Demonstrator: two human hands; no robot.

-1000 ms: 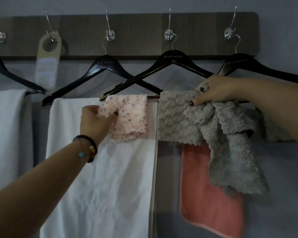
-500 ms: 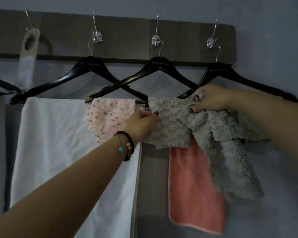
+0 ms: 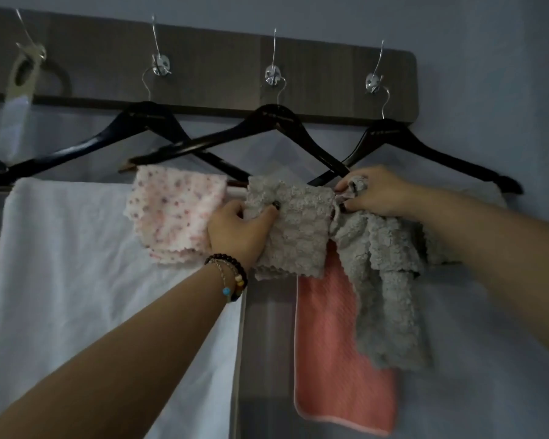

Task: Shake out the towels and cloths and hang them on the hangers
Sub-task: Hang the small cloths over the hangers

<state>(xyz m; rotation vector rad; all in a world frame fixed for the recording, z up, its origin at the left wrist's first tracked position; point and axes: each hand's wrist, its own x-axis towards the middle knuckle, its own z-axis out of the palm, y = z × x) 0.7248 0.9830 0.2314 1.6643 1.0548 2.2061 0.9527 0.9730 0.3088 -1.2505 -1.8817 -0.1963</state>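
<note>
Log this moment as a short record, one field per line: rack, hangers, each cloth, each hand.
rack: dark wooden board on the wall with metal hooks
hangers: black hangers hung from the hooks
grey cloth: draped over a hanger bar, right part bunched and hanging lower
pink spotted cloth: over the same bar, left of the grey one
salmon cloth: hangs behind the grey cloth
white towel: hangs at left
left hand: grip on the grey cloth's left edge
right hand: grip on the bunched grey cloth at the bar
</note>
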